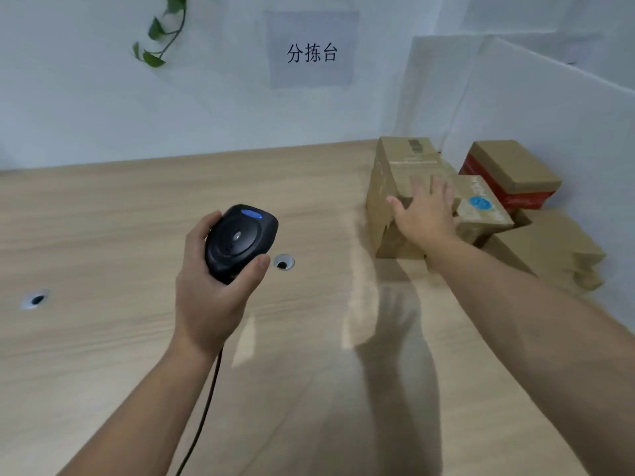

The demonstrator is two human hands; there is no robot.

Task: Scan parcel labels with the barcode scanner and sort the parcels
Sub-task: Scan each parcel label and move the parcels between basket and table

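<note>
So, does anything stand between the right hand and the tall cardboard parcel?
Nothing visible: the right hand is spread over the tall parcel. The blue-stickered box sits beside it, not between.

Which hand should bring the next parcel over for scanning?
Right. The right hand is open over the tall brown parcel; the left hand grips the scanner, well apart from it.

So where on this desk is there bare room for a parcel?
Bare desk lies between the scanner in the left hand and the back wall, and leftward past the cable hole. Crowded: the right corner, boxes against the divider under the right hand.
</note>
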